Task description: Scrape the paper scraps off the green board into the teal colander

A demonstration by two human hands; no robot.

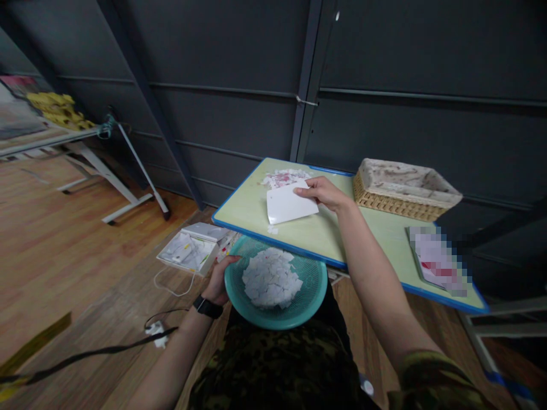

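Note:
My left hand (220,281) grips the left rim of a round green plastic basket (317,296), which sits low at my lap against the table's front edge. Inside it lies a heap of torn white paper pieces (272,278). Above the table, my right hand (323,195) pinches a white card (287,206), slightly bent, between thumb and fingers. Just behind the card is a pile of paper scraps (287,177) with pink and red bits. A few small white scraps (272,230) rest near the table's front edge.
The pale green table (239,196) has a blue edge. A lined wicker basket (397,205) stands at its back right, and a partly pixelated flat object (436,259) lies farther right. On the floor at left are an open white box (188,253) and a cable (98,353).

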